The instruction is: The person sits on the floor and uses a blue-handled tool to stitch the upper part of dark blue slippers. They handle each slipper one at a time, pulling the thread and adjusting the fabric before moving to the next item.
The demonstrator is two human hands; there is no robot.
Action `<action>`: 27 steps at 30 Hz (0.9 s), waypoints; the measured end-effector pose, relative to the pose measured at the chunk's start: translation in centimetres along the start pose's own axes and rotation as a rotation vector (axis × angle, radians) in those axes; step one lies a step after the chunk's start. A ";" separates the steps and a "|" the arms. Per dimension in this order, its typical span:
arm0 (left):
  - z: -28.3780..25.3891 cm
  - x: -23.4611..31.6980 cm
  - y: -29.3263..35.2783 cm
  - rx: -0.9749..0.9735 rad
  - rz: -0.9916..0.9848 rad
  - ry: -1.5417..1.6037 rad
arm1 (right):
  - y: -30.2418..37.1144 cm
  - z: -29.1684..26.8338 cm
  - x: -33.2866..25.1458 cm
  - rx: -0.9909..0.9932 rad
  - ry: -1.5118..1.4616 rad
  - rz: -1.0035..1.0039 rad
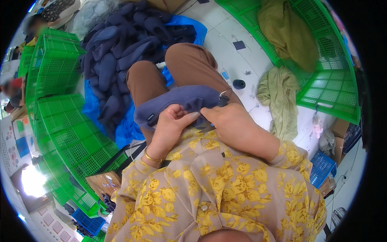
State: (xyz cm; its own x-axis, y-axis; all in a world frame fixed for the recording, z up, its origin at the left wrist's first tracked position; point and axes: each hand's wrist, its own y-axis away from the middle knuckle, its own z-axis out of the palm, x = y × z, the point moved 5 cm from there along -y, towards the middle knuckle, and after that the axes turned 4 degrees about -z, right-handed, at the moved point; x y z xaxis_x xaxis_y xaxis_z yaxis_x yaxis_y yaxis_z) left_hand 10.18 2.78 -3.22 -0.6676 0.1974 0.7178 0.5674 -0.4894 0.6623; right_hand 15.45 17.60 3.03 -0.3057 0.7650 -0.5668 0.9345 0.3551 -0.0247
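Note:
Across my thighs lies a long, padded navy cloth piece (161, 105) with a small dark label near its left end. My left hand (171, 125) is closed on its near edge, thumb against bent fingers. Close beside it, my right hand (227, 119) pinches the same edge with its fingertips. A small black object with a shiny metal loop (223, 99) shows at the right hand's far side, by the piece's right end; I cannot make out what it is or how it is held. The cloth between my fingertips is partly hidden.
Beyond my knees, many similar navy pieces (107, 68) are heaped on blue plastic sheeting (125, 133). Green crates (66, 125) stand at left; another green crate (330, 90) at right holds olive cloth (286, 32). Pale green cloth (278, 97) and a dark spool (239, 84) lie on the floor.

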 end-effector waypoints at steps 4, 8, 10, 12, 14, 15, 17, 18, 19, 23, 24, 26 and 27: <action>-0.1 0.0 0.2 0.086 0.078 -0.166 | -0.8 0.0 -0.3 -0.124 0.047 0.052; -0.3 -0.2 -0.1 0.111 0.106 -0.236 | -1.5 0.4 -0.1 -0.127 0.073 0.047; -0.4 0.0 0.0 0.117 0.100 -0.296 | -1.6 0.5 0.0 -0.117 0.066 0.040; -0.6 0.3 0.1 0.110 0.089 -0.364 | -1.7 0.8 0.2 -0.095 0.073 0.032; -0.6 0.2 0.1 0.068 0.079 -0.266 | -1.8 1.1 0.6 -0.072 0.061 0.028; -0.5 0.2 0.1 0.048 0.074 -0.217 | -1.8 1.2 0.8 -0.062 0.046 0.027; -0.6 0.5 0.0 -0.007 0.050 -0.149 | -1.8 1.2 1.5 -0.015 -0.015 0.035; -0.6 0.7 -0.1 -0.035 0.038 -0.115 | -1.7 1.1 2.1 0.020 -0.063 0.043; -0.6 0.9 -0.1 -0.038 0.033 -0.071 | -1.6 0.9 2.6 0.056 -0.111 0.049; -0.7 1.0 -0.3 -0.046 0.012 0.012 | -1.4 0.6 4.1 0.090 -0.249 0.068; -0.8 0.9 -0.4 -0.047 0.006 0.009 | -1.4 0.6 4.2 0.061 -0.268 0.080; -0.7 1.1 -0.5 -0.042 -0.018 0.015 | -1.6 0.5 4.6 0.004 -0.305 0.107; -0.6 1.2 -0.5 -0.040 -0.030 0.017 | -1.7 0.6 4.9 -0.009 -0.335 0.110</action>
State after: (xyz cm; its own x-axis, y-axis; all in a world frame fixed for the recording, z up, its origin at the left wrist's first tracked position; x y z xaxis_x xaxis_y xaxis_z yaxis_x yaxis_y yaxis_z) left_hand 8.82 2.74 -2.81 -0.6920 0.1983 0.6941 0.5275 -0.5174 0.6738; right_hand 12.50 20.45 -0.16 -0.1252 0.5807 -0.8044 0.9565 0.2859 0.0576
